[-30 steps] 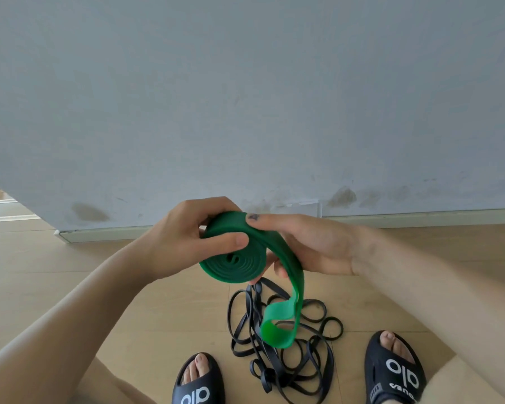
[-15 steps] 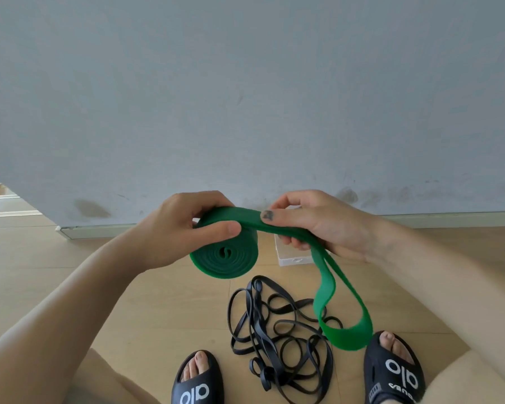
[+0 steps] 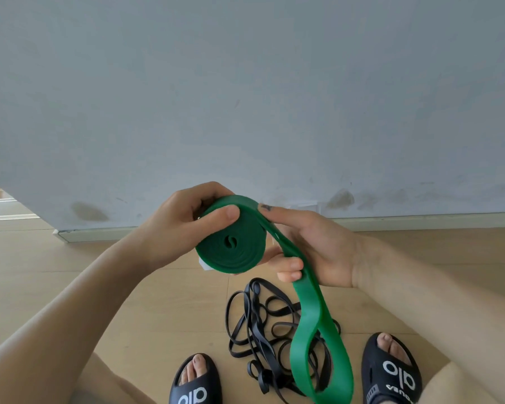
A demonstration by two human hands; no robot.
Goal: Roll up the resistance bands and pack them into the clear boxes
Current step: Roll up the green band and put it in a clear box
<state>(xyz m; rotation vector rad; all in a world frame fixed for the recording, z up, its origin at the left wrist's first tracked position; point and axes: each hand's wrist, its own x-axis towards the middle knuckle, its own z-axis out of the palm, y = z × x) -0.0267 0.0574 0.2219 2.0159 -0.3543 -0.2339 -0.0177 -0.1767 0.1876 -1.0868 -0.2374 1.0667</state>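
A green resistance band [image 3: 231,246] is wound into a flat coil in front of me, its loose looped tail hanging down to the right over the floor. My left hand [image 3: 175,228] grips the coil, thumb across its top edge. My right hand [image 3: 315,243] holds the strip where it leaves the coil, thumb on top and fingers curled under it. A tangle of thin black bands [image 3: 263,333] lies on the floor between my feet. A clear box [image 3: 303,206] shows only as a sliver behind my hands, near the wall.
A grey wall [image 3: 245,97] with a pale skirting board [image 3: 420,221] stands close ahead. The floor is light wood [image 3: 85,272]. My feet in black slides [image 3: 391,371] flank the black bands. An opening shows at the far left edge.
The coil has grown by another turn and the hanging green tail is shorter and swung back under my right hand. My right hand dropped from above the strip to cup it beside the coil.
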